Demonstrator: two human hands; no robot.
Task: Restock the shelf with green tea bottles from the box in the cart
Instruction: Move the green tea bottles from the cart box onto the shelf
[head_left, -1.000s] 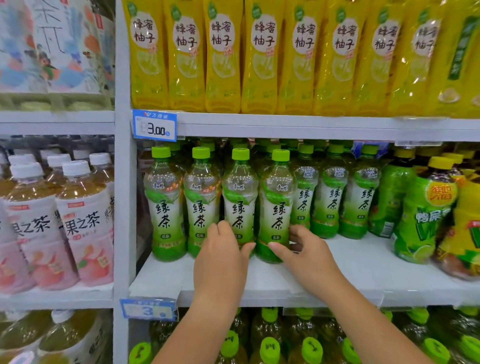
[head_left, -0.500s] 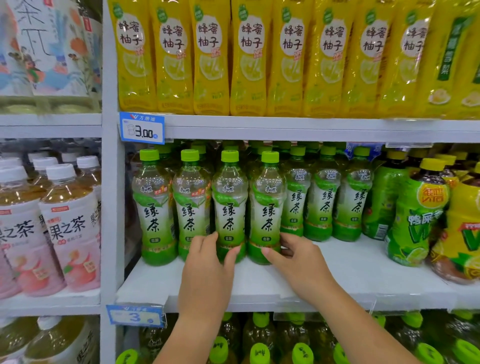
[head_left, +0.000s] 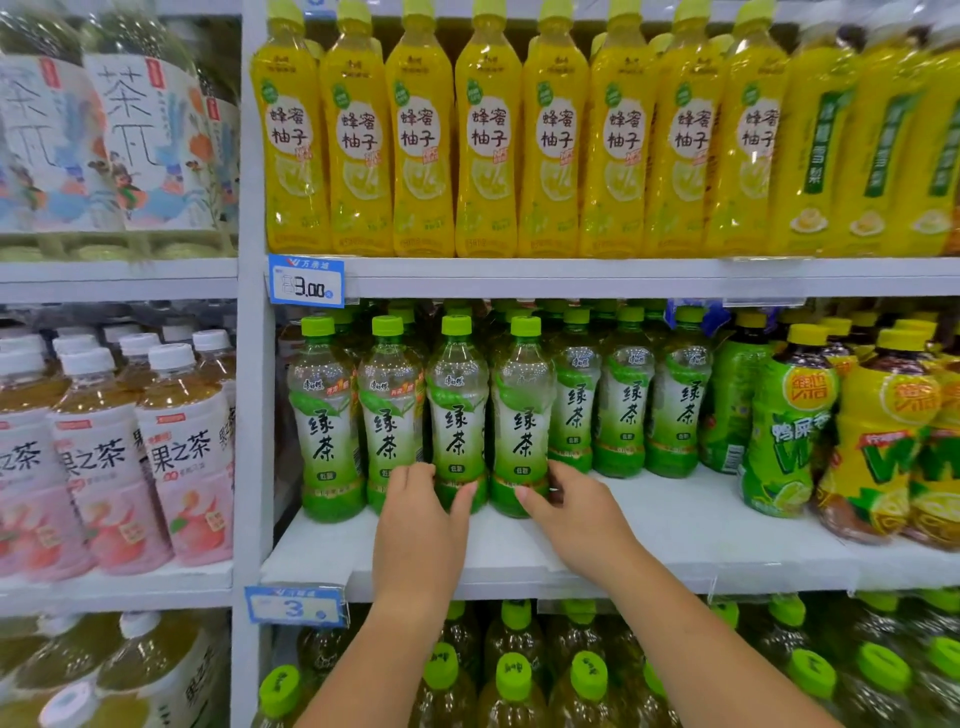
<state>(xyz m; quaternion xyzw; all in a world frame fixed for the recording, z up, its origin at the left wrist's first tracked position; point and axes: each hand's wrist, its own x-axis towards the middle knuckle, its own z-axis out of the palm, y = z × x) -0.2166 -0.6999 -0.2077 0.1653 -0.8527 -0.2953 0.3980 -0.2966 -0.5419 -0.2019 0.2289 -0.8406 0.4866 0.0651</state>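
Observation:
Green tea bottles with green caps stand upright in a front row on the white middle shelf (head_left: 675, 540), with more behind. My left hand (head_left: 421, 519) wraps the base of the third front bottle (head_left: 457, 410), fingers to its left and thumb to its right. My right hand (head_left: 576, 514) grips the base of the fourth front bottle (head_left: 522, 415), thumb in front and fingers behind. Both bottles stand on the shelf. The box and cart are out of view.
Yellow honey-pomelo bottles (head_left: 488, 140) fill the shelf above. Green and yellow drink bottles (head_left: 789, 421) stand to the right. Pink-labelled fruit tea bottles (head_left: 182, 457) sit in the left bay beyond a white upright (head_left: 252, 415). Green-capped bottles (head_left: 514, 675) fill the shelf below.
The view has shifted slightly; both hands stay on the bases of the same two front bottles, which have slid a little farther back on the shelf.

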